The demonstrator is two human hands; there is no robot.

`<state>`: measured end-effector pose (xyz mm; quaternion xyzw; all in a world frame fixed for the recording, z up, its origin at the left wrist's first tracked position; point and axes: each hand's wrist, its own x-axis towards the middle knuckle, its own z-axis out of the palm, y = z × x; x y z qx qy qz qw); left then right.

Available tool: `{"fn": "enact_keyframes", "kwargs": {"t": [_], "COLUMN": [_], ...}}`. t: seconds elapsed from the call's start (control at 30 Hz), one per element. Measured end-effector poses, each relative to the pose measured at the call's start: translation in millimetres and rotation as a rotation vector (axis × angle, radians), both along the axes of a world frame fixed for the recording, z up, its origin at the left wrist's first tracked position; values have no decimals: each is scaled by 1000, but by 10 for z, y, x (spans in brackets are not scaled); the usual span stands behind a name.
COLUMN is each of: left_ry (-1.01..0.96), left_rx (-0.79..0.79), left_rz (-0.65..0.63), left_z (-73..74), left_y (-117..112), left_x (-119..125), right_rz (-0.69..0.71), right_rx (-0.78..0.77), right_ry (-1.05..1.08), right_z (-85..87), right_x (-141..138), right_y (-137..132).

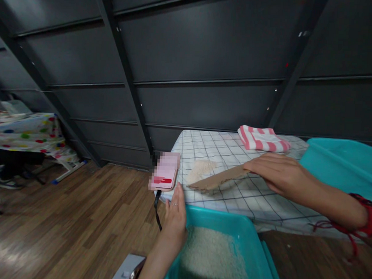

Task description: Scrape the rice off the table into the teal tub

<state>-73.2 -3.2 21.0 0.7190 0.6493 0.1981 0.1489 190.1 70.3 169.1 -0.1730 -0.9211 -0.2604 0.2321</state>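
Observation:
My left hand (175, 215) rests on the far rim of a teal bin (261, 258) that holds white rice (213, 260); its fingers are closed over the edge. My right hand (275, 172) lies flat, palm down, on a brown piece of cardboard (219, 180) that stands on edge on the checked cloth (232, 199). A small heap of rice (200, 169) sits on the cloth just beyond the cardboard's far end. A red string bracelet (366, 217) is on my right wrist.
A pink phone (165, 171) with a black strap lies at the table's left corner. A red-and-white striped towel (261, 138) is folded at the back. Another teal bin (345, 167) stands at right. Wooden floor, dark wall panels, a dotted cloth (26, 130) at far left.

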Motion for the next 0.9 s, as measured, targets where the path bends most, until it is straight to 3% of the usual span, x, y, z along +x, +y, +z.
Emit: {"fn": "enact_keyframes", "kwargs": {"t": [0.1,0.4,0.6,0.77,0.9], "left_ry": [44,54,31,49,72], "left_rx": [-42,-59,-46,-37,-61], "left_rz": [10,-13,-4,-2,7], "left_z": [30,115,106,93,104], "left_y": [1,-10,-17,-14,-7], "left_x": [8,43,39,34,45], "right_rz": [-38,-22,-82,-89,-141], "right_rx": [42,-37,99,-26,-221], "right_ry": [-26,-38,-4,-67,31], "right_z": [-17,-47,-49,-79,-101], "right_x": [-47,96,88,42,76], "right_y": [-14,-257,-196,-287,-513]}}
